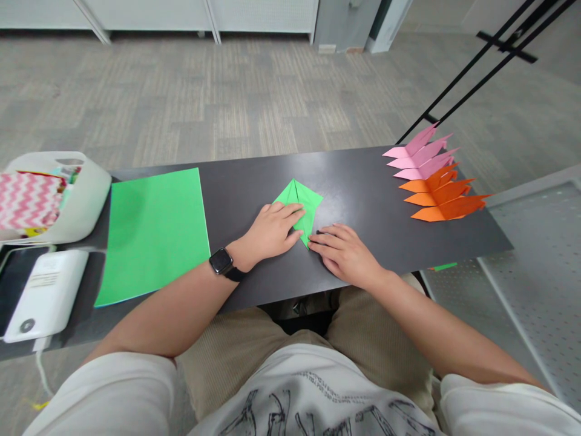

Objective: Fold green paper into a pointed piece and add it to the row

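On the smooth dark grey tabletop (245,181), the folded, pointed bright green paper (310,198) has its narrow tip toward six o'clock. From eight o'clock, the left hand (273,229) lies flat over it, fingers loosely spread, gripping nothing, probably to prevent sliding. The right hand (348,253), at four o'clock, is half curled; its fingers meet the tip, perhaps steadying it; whether they pinch, I cannot tell.

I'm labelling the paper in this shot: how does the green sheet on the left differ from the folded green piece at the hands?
The green sheet is much larger than the folded green piece. The green sheet is roughly rectangular; the folded green piece is kite-like, with visible folds. No hand is on the green sheet, while the left hand rests on the folded green piece. Both are bright green and lie on the dark table.
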A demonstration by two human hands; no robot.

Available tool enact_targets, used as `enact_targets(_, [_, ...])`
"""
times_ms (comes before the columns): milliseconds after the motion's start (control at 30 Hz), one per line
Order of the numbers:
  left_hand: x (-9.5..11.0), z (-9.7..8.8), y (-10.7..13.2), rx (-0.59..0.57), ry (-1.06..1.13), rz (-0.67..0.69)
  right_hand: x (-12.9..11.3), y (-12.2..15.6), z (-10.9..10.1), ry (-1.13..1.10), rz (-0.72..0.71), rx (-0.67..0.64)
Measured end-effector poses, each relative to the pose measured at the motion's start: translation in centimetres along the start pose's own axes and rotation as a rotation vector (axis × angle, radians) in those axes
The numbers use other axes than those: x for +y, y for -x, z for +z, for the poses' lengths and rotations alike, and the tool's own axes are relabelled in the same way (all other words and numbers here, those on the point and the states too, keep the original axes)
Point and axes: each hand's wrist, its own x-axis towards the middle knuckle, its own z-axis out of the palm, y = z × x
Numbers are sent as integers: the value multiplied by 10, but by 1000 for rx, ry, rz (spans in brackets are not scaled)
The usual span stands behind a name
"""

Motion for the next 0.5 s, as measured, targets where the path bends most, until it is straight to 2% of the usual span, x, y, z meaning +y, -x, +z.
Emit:
enact_targets(233, [0,1,0,-4,10,-7,2,6,-2,-57,-47,18])
enact_targets(400, [0,2,1,10,26,3,-1,3,-4,-76,46,90])
enact_targets(500, [-1,3,1,18,26,1,-2,1,-2,-45,53,61])
